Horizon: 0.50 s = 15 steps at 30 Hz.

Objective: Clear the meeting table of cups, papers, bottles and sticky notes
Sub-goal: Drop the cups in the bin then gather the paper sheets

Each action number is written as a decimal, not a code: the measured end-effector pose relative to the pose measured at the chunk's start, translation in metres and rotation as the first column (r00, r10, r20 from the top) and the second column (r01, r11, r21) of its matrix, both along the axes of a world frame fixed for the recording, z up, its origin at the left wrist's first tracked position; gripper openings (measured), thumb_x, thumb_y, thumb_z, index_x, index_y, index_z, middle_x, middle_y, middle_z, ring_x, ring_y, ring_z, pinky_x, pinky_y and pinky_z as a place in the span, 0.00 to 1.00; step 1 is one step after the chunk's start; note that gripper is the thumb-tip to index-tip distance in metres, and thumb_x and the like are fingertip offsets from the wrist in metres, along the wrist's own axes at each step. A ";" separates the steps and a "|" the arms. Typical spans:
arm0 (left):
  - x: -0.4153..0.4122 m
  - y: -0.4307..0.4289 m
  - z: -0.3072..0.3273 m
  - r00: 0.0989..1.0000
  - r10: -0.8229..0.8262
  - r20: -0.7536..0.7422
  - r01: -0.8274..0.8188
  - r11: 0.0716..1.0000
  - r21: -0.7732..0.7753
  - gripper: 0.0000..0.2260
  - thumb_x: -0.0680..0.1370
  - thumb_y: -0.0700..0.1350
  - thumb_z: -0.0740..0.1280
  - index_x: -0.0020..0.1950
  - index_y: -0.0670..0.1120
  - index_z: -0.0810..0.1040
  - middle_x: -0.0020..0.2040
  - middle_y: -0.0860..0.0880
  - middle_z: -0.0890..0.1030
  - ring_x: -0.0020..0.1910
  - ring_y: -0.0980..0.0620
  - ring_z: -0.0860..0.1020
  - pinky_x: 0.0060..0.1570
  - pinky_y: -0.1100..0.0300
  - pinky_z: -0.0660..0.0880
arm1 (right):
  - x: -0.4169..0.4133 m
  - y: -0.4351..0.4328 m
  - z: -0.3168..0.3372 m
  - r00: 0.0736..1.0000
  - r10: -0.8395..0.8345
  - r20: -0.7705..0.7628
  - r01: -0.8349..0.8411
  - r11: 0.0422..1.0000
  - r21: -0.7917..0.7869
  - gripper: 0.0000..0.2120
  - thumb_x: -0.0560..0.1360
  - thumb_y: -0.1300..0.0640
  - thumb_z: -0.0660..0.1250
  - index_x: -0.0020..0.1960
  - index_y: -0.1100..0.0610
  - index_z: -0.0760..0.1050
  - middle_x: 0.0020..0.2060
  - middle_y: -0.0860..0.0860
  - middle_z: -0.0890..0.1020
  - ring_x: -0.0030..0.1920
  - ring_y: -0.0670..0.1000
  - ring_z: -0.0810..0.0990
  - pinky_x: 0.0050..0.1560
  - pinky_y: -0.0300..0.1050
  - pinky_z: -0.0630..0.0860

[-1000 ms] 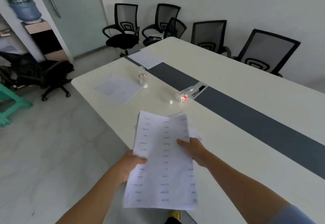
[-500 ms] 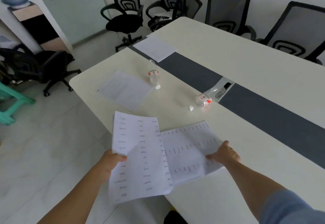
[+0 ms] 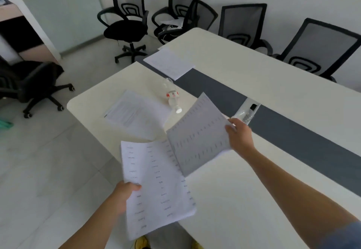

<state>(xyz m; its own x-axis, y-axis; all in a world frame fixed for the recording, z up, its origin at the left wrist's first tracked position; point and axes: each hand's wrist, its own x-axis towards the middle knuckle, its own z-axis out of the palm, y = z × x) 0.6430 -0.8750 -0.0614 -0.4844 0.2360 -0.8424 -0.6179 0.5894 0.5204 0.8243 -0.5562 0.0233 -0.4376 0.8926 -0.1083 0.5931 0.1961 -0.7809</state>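
Note:
My left hand point(image 3: 125, 196) grips a stack of printed papers point(image 3: 156, 186) over the near table edge. My right hand point(image 3: 239, 134) holds another printed sheet point(image 3: 197, 135) by its right edge, lifted and tilted above the cream meeting table point(image 3: 244, 200). Beyond them a sheet point(image 3: 134, 110) lies flat near the table's left end. A clear plastic bottle point(image 3: 172, 96) with a red label lies on its side beside it. A further sheet point(image 3: 169, 63) rests at the far end across the dark centre strip. A second bottle point(image 3: 247, 112) lies mostly hidden behind my right hand.
Several black mesh office chairs point(image 3: 127, 22) stand around the table's far end and right side. Another black chair point(image 3: 29, 84) is on the tiled floor to the left. A dark grey strip point(image 3: 293, 131) runs down the table's middle.
My right hand has lifted the second sheet off the table and tilted it up. The view has moved closer to the table's far end, and the left hand's stack stays held.

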 end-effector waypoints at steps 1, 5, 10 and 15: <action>-0.005 0.000 0.000 1.000 0.001 0.011 -0.001 1.000 0.010 0.12 0.75 0.30 0.66 0.58 0.34 0.78 0.49 0.35 0.82 0.48 0.36 0.80 0.49 0.43 0.77 | -0.006 0.001 0.013 0.996 -0.060 -0.065 0.060 0.998 -0.008 0.11 0.79 0.60 0.60 0.56 0.58 0.78 0.44 0.53 0.80 0.44 0.55 0.78 0.41 0.45 0.73; -0.023 0.001 -0.007 0.997 -0.021 0.077 0.021 1.000 0.003 0.13 0.74 0.30 0.64 0.58 0.32 0.77 0.48 0.33 0.82 0.44 0.37 0.81 0.44 0.48 0.78 | -0.021 0.003 0.028 0.899 -0.361 -0.247 0.317 0.927 -0.201 0.13 0.77 0.61 0.60 0.58 0.60 0.78 0.45 0.53 0.80 0.40 0.51 0.76 0.34 0.40 0.71; -0.043 -0.007 -0.020 0.976 0.008 0.216 -0.040 0.989 0.144 0.16 0.80 0.46 0.63 0.64 0.39 0.77 0.58 0.35 0.81 0.55 0.37 0.80 0.55 0.44 0.76 | -0.034 -0.068 -0.039 0.875 -0.473 -0.106 0.305 0.707 -0.639 0.08 0.76 0.68 0.66 0.54 0.65 0.77 0.50 0.60 0.82 0.42 0.57 0.81 0.39 0.47 0.78; -0.051 -0.004 -0.038 0.932 -0.076 0.354 -0.051 0.940 0.338 0.27 0.75 0.70 0.55 0.64 0.54 0.76 0.61 0.44 0.82 0.62 0.42 0.79 0.64 0.40 0.72 | -0.038 -0.178 -0.101 0.946 -0.294 0.134 0.254 0.418 -0.872 0.12 0.72 0.71 0.67 0.54 0.67 0.75 0.41 0.62 0.85 0.32 0.56 0.83 0.29 0.44 0.78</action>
